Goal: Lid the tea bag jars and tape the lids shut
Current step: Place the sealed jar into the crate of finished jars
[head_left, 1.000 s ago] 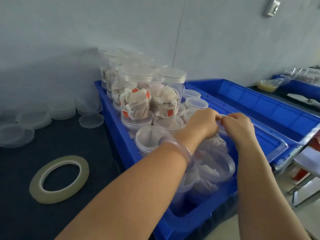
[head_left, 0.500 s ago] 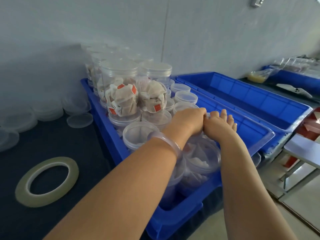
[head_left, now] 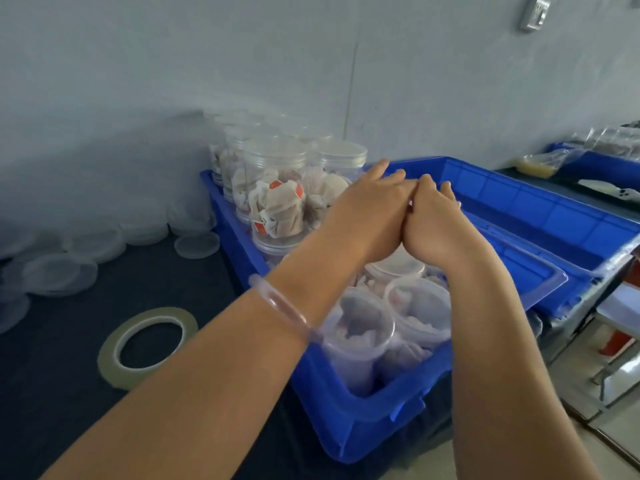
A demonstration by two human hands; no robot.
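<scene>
Clear tea bag jars fill a blue bin [head_left: 349, 414]. Lidded jars [head_left: 277, 202] stand stacked at its far end, showing tea bags with red tags. Lidless jars [head_left: 360, 334] with tea bags stand at the near end. My left hand [head_left: 367, 209] and my right hand [head_left: 436, 223] lie pressed side by side above the middle of the bin, fingers stretched forward. Just below them is a lidded jar [head_left: 394, 266]; whether they touch it is hidden. A roll of clear tape [head_left: 147, 348] lies flat on the dark table, left of the bin.
Loose clear lids [head_left: 59, 275] lie in piles along the wall at the left, with one lid [head_left: 197, 244] close to the bin. A second blue bin [head_left: 519, 209] stands to the right, a clear tray [head_left: 540, 282] over its near edge. The table ends at right, with metal frames below.
My hands were pinching something small over the bin a second ago. They have since come together, moved forward, and stretched their fingers out. The view has shifted slightly.
</scene>
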